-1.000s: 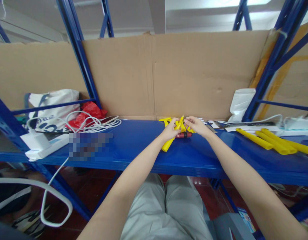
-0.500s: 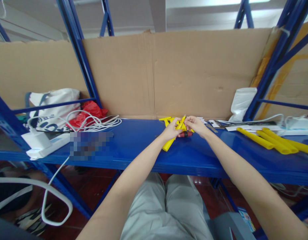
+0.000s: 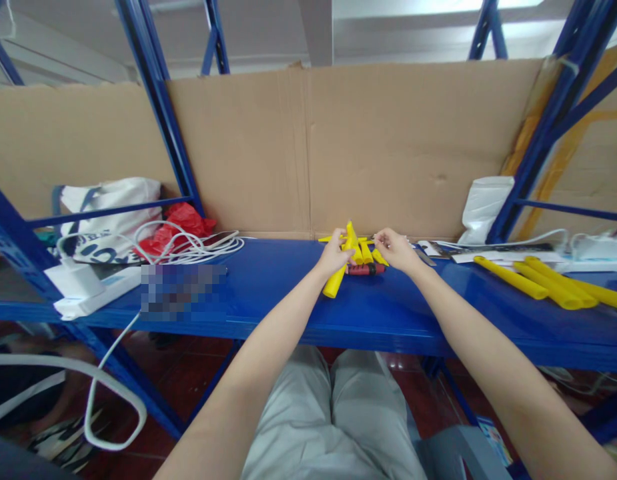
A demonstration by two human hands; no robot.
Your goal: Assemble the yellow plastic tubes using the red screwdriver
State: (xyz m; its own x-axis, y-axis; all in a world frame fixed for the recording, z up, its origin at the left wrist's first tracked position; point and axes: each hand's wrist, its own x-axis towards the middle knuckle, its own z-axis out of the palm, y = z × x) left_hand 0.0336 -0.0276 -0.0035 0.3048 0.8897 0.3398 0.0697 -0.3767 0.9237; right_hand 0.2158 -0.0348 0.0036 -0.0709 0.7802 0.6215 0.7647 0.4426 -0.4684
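I have the yellow tube [image 3: 332, 287] in my left hand [image 3: 334, 257], thumb and fingers pinching it around the middle; it tilts up, its wide end toward me and its narrow end pointing at the cardboard [image 3: 238, 153]. My right hand [image 3: 395, 252] sits just beside it, fingers curled and tips close together; from here I cannot tell whether they pinch anything. Between my hands I make out short yellow pieces [image 3: 365, 252] and a red tool [image 3: 357, 269] with a dark band, lying on the blue tabletop [image 3: 273, 287]. Well off to the right I see long yellow tubes [image 3: 511, 277] lying side by side. Near the right post stands a white pouch [image 3: 483, 210], opaque to me, so I can't tell its contents. Far left, behind a power strip [image 3: 101, 297], I see a white tote bag [image 3: 108, 217] with blue handles, its inside hidden. Just beside it is a crumpled red plastic bag [image 3: 185, 223], contents likewise hidden, with white cable [image 3: 203, 248] coiled in front.
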